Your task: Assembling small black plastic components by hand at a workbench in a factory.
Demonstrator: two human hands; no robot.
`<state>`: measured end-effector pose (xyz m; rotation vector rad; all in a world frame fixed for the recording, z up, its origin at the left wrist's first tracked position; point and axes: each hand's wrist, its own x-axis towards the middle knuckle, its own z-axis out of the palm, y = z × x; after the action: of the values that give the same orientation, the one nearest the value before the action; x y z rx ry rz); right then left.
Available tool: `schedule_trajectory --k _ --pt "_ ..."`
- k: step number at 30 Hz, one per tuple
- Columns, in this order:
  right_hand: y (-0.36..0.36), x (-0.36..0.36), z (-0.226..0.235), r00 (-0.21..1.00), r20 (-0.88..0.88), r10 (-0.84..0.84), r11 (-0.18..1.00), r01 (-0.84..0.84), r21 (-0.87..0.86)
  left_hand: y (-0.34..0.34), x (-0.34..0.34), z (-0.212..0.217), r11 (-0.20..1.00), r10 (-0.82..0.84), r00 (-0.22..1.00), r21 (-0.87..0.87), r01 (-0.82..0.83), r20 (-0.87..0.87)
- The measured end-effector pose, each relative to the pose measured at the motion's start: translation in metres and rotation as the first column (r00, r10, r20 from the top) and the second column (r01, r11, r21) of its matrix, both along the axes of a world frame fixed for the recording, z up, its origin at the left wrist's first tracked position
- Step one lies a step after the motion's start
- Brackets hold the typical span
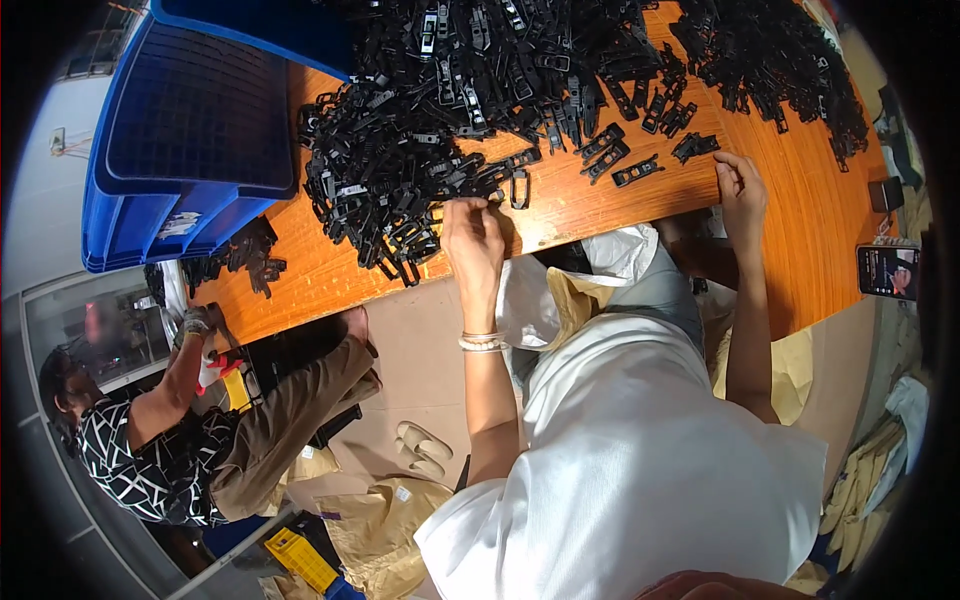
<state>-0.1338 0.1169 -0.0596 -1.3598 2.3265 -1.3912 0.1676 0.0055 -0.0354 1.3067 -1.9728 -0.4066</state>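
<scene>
Black plastic clips (pixel 440 80), narrow with oblong frames, are heaped across the wooden table (pixel 560 225). My left hand (pixel 472 238), with beads and bangles at the wrist, is at the heap's near edge. Its fingers curl in close against the clips, and what they hold, if anything, is hidden. By the table's near edge on the right is my right hand (pixel 742 195), fingers bent and a little apart, with nothing visible in it. A small black clip piece (pixel 695 147) lies just left of its fingertips. Several loose clips (pixel 604 152) lie between my hands.
A blue crate (pixel 190 130) stands at the table's left. Another clip heap (pixel 775 60) lies far right, and a phone (pixel 888 271) shows at the right edge. A seated co-worker (pixel 160 440) works at left. Slippers (pixel 422 448) and brown bags (pixel 385 530) lie on the floor.
</scene>
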Motion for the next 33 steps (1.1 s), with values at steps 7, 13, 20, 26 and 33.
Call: schedule_trajectory --k 7,13,20,26,33 --pt "0.000 0.000 -0.002 0.999 -0.031 -0.006 0.999 0.005 -0.050 0.006 -0.007 0.008 0.998 0.006 0.979 0.052 -0.017 0.203" --pt "-0.001 0.003 0.000 0.999 -0.039 -0.008 0.997 0.005 -0.076 0.004 -0.004 -0.004 0.998 0.024 0.999 0.061 -0.022 -0.033" --pt "-0.004 0.000 0.004 0.990 0.117 -0.074 0.997 0.070 0.032 0.000 -0.006 0.001 0.989 -0.056 0.993 0.129 0.069 -0.103" --pt "-0.019 0.002 0.011 0.966 -0.259 0.023 0.998 -0.037 -0.049 0.000 -0.002 -0.007 0.997 -0.006 0.993 0.081 0.016 -0.119" --pt "-0.016 -0.014 0.016 0.995 -0.044 0.093 0.991 -0.088 0.104 -0.019 -0.006 0.013 1.000 -0.012 0.970 -0.023 0.018 0.245"
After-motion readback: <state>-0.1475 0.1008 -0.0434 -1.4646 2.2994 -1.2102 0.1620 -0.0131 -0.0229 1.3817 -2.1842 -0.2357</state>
